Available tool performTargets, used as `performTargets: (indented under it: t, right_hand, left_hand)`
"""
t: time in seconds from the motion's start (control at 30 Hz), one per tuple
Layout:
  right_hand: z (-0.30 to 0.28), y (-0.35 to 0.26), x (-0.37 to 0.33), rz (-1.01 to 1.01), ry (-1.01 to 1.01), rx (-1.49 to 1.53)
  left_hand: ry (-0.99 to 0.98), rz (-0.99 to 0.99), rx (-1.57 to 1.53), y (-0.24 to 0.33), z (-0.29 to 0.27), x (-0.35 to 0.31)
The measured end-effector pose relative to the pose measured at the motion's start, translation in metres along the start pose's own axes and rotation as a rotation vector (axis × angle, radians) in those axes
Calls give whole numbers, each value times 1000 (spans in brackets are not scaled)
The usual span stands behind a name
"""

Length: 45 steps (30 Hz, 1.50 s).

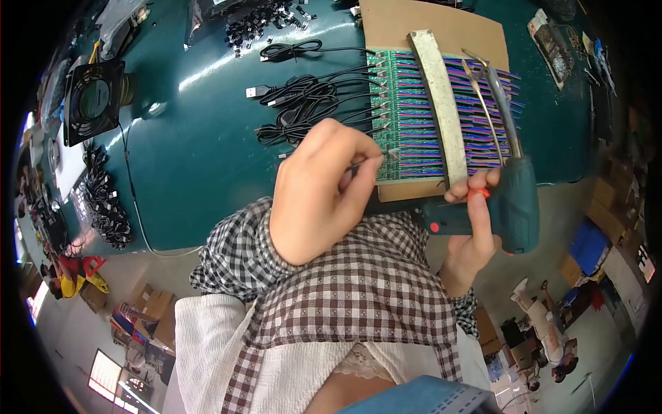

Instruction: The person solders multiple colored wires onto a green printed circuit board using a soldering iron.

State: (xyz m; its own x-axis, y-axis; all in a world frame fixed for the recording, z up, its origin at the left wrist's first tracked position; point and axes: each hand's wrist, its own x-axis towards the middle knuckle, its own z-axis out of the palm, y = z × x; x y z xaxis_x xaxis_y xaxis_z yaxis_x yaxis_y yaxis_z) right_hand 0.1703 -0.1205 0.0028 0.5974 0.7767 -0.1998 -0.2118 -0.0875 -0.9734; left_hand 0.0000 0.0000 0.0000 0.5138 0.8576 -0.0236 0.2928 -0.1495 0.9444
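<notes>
My left hand point(321, 186) pinches a thin black cable point(355, 165), its stripped end at the lower left edge of a green circuit board panel point(387, 131). Most of that cable is hidden behind my fingers. My right hand point(476, 228) is wrapped round a dark green soldering gun point(518, 203), a finger on its red trigger. The gun's metal tip points away from me, over rows of red, blue and black wires point(476, 131) that run right from the panel. A long metal bar point(439, 96) lies across these wires. Several black USB cables point(303, 93) join the panel's upper left edge.
Under the panel is a cardboard sheet point(434, 24) on the green table point(200, 152). A small black fan point(95, 102) stands at the left, its cord running to the front edge. Small black connectors lie in piles at the back point(258, 27) and left point(103, 200).
</notes>
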Motion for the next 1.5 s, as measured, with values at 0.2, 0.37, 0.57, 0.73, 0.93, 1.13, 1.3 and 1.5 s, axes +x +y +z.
performTargets:
  t: [0.2, 0.37, 0.57, 0.73, 0.93, 1.13, 1.3, 1.5]
  right_hand:
    - [-23, 18, -26, -37, -74, 260]
    - [-32, 19, -47, -9, -70, 274]
    - [-26, 5, -63, 85, 20, 67]
    - [-31, -10, -61, 203, -242, -142]
    - [-33, -7, -60, 238, -326, -197]
    - [-33, 0, -69, 265, -238, -174]
    - [-29, 0, -70, 309, -142, -159]
    - [-30, 2, -70, 305, -125, -188]
  left_hand:
    - [-29, -66, 121, -27, 4, 9]
    - [15, -48, 117, -32, 12, 11]
    - [-14, -91, 140, -31, 14, 14]
    - [-41, -127, 115, -29, 12, 20]
    - [-74, -128, 123, -28, 10, 24]
    - [-92, -124, 72, -29, 10, 26]
    - [-118, -130, 112, -29, 8, 27]
    - [-117, -121, 128, -28, 9, 29]
